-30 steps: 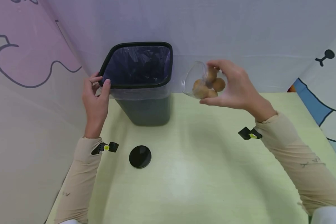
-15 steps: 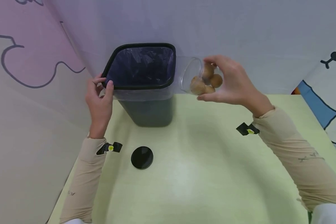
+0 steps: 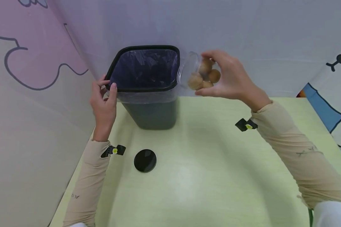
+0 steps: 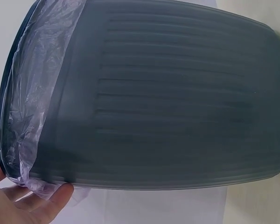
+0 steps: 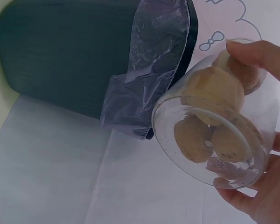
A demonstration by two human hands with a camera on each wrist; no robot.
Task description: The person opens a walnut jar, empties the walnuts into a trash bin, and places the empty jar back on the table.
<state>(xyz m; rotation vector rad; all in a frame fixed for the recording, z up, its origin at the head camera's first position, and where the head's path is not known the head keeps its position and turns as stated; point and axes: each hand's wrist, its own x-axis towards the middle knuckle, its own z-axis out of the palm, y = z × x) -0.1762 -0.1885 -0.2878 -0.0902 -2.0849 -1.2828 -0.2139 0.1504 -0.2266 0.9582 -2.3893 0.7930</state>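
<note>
My left hand (image 3: 104,104) pinches the near left corner of a dark trash bin (image 3: 152,115) between thumb and fingers. A thin plastic bag lines the bin and folds over its black rim; the left wrist view shows the bag (image 4: 44,79) bunched by the fingertips. My right hand (image 3: 234,78) grips a clear plastic jar (image 3: 187,71) around its side, raised above the table. The jar lies tipped over, its open mouth facing left, right beside the bin's rim. Several round brown balls (image 3: 195,81) sit inside it, also visible through the jar wall in the right wrist view.
A round black lid (image 3: 145,160) lies flat on the pale yellow-green table (image 3: 201,176), in front of the bin. White and lilac sheets with cartoon drawings (image 3: 331,104) hang behind and on both sides. The bin stands close to the back sheet.
My right hand has brought the jar left and upward, from well apart from the bin to right at its rim. The balls stay in the jar. My left hand keeps its hold on the rim.
</note>
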